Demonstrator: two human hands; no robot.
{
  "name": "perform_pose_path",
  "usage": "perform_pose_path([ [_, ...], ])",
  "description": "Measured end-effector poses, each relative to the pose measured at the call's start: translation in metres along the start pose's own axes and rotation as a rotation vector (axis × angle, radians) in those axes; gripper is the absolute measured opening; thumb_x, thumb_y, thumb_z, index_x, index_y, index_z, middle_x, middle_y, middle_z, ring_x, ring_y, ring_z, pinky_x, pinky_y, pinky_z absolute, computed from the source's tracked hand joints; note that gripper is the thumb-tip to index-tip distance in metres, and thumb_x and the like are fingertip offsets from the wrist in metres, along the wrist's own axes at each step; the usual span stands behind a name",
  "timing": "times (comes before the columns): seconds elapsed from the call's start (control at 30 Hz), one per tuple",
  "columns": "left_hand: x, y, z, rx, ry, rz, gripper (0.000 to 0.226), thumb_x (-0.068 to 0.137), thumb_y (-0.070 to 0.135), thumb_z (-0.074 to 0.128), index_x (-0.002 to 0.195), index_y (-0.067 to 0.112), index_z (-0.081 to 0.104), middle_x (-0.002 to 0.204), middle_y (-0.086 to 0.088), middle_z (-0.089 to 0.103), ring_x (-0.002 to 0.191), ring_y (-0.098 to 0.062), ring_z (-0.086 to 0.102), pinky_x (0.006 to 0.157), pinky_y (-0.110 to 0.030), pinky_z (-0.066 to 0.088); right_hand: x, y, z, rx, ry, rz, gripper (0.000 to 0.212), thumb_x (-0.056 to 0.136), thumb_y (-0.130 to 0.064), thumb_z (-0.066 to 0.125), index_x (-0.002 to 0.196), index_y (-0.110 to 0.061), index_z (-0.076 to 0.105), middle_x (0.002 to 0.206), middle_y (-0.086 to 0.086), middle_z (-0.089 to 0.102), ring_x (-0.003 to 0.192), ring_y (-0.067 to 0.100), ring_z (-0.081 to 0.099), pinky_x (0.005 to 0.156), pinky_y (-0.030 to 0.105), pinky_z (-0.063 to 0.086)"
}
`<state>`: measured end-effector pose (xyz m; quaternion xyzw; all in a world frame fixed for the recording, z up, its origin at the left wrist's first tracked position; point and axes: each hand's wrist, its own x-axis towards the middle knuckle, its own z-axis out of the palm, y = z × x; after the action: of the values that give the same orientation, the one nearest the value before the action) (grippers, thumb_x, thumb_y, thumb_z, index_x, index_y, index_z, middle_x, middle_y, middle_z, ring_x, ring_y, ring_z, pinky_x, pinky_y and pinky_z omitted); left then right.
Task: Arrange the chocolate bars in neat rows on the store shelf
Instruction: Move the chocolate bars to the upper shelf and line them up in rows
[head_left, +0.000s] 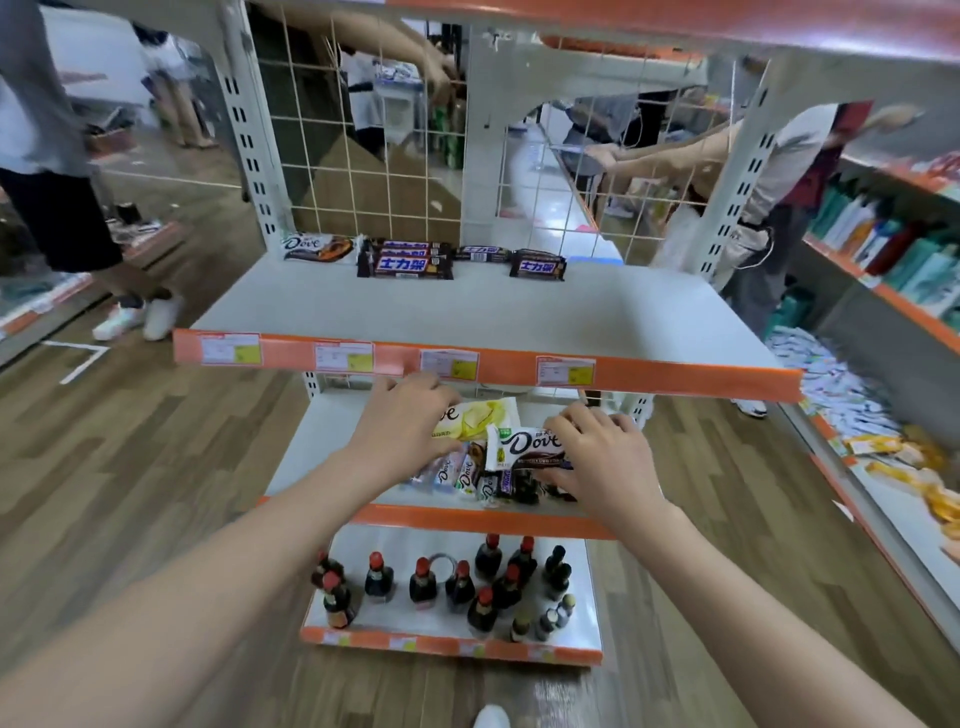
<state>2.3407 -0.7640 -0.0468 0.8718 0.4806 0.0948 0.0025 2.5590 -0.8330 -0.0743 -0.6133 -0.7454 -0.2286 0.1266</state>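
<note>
On the upper shelf (467, 312), a Dove bar (318, 247) lies at the far left, a stack of Snickers bars (405, 260) just right of it, and two more Snickers bars (537, 264) farther right along the wire grid back (363, 145). On the middle shelf (311, 457) below, the left hand (402, 421) holds one Dove bar (480, 422) and the right hand (597, 452) another Dove bar (527, 447) just right of it, both over a pile of bars (483, 480). Bottles (457, 584) stand on the bottom shelf (452, 642), nearest the floor.

Both arms stretched forward, left hand (402, 426) and right hand (602, 452) fingers curled, gripping
</note>
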Motion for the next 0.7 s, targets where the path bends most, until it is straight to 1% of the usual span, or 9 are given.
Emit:
perform_pose_path([
  [0.1, 0.009, -0.006, -0.014, 0.012, 0.025, -0.001, 0.053, 0.079, 0.050, 0.064, 0.125, 0.026, 0.052, 0.122, 0.004, 0.052, 0.119, -0.017, 0.045, 0.093, -0.035, 0.029, 0.015, 0.001, -0.009, -0.015, 0.010, 0.009, 0.057, 0.044, -0.049, 0.088, 0.083, -0.012, 0.069, 0.082, 0.004, 0.066, 0.073, 0.025, 0.065, 0.065, 0.038, 0.052],
  [0.3, 0.027, -0.016, -0.037, 0.025, 0.057, -0.009, 0.051, 0.080, 0.047, 0.064, 0.125, 0.026, 0.052, 0.120, 0.004, 0.051, 0.115, -0.017, 0.047, 0.089, -0.035, 0.032, 0.048, 0.003, -0.021, -0.023, 0.037, 0.015, 0.057, 0.046, -0.049, 0.087, 0.087, -0.014, 0.069, 0.085, 0.003, 0.066, 0.075, 0.025, 0.066, 0.064, 0.036, 0.048],
  [0.4, 0.035, -0.024, -0.045, 0.022, 0.069, -0.010, 0.049, 0.080, 0.047, 0.064, 0.123, 0.027, 0.053, 0.118, 0.004, 0.051, 0.113, -0.017, 0.047, 0.086, -0.036, 0.032, 0.065, 0.004, -0.024, -0.026, 0.063, 0.013, 0.055, 0.047, -0.050, 0.086, 0.085, -0.015, 0.068, 0.081, 0.002, 0.065, 0.069, 0.025, 0.065, 0.060, 0.034, 0.047],
  [0.5, 0.042, -0.032, -0.051, -0.001, 0.073, -0.015, 0.050, 0.079, 0.051, 0.063, 0.122, 0.026, 0.054, 0.117, 0.004, 0.052, 0.112, -0.017, 0.047, 0.085, -0.037, 0.031, 0.081, 0.005, -0.025, -0.036, 0.088, 0.013, 0.054, 0.045, -0.050, 0.087, 0.082, -0.014, 0.068, 0.078, 0.002, 0.064, 0.064, 0.025, 0.063, 0.057, 0.032, 0.046],
  [0.6, 0.049, -0.040, -0.055, 0.006, 0.077, -0.026, 0.049, 0.081, 0.045, 0.064, 0.124, 0.025, 0.053, 0.120, 0.002, 0.051, 0.114, -0.018, 0.046, 0.088, -0.037, 0.031, 0.096, 0.003, -0.024, -0.041, 0.084, 0.018, 0.054, 0.045, -0.048, 0.088, 0.081, -0.013, 0.068, 0.077, 0.003, 0.063, 0.063, 0.025, 0.062, 0.056, 0.032, 0.047],
  [0.7, 0.056, -0.049, -0.058, 0.004, 0.073, -0.036, 0.049, 0.082, 0.043, 0.064, 0.126, 0.025, 0.052, 0.122, 0.002, 0.050, 0.116, -0.018, 0.045, 0.090, -0.038, 0.032, 0.109, 0.000, -0.020, -0.013, 0.072, 0.024, 0.053, 0.045, -0.042, 0.090, 0.082, -0.011, 0.069, 0.077, 0.005, 0.063, 0.064, 0.027, 0.062, 0.059, 0.036, 0.047],
])
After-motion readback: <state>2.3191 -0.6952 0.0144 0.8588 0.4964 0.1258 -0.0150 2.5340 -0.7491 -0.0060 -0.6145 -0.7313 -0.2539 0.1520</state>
